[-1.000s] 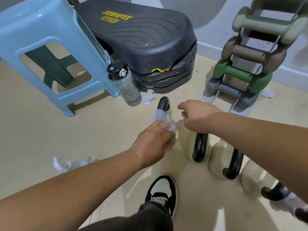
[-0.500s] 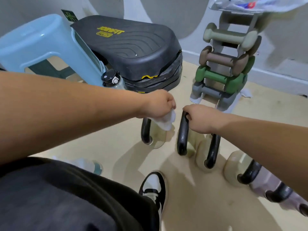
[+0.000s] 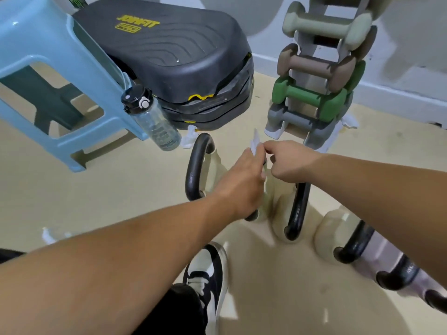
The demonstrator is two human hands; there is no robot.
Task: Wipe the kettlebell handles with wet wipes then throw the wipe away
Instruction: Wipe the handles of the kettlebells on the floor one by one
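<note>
Several pale kettlebells with black handles stand in a row on the floor. The first handle is bare at the left of the row. My left hand lies over the second kettlebell and pinches a white wet wipe, whose corner sticks up above the fingers. My right hand meets the left at the wipe, fingertips touching it, above the third black handle. More handles run off to the right. The second handle is mostly hidden under my left hand.
A light blue stool and a clear water bottle stand at the left, a black stepper behind. A dumbbell rack stands at the right back. Used wipes lie on the floor. My shoe is near the kettlebells.
My left hand carried the wipe from the first handle to the second kettlebell. My right hand let go of the second handle and came to the wipe. The camera view shifted.
</note>
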